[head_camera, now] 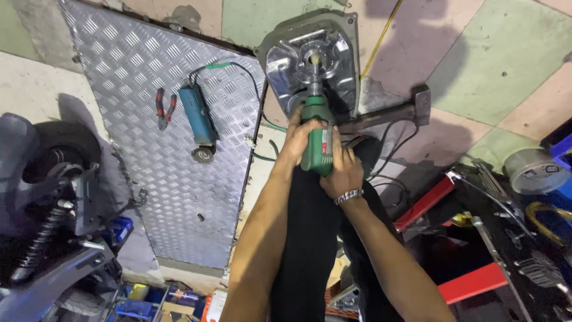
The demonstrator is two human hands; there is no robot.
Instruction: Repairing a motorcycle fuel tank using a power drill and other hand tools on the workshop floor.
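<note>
Head view: left hand (296, 138) and right hand (341, 171) both clenched around green power drill (316, 138), bit end pressed into shiny metal cover (285, 68) on the floor. Farther left, on checker-plate sheet (143, 71): blue angle grinder (198, 119), red-handled pliers (164, 108). Near the cover, sledgehammer (411, 107).
</note>
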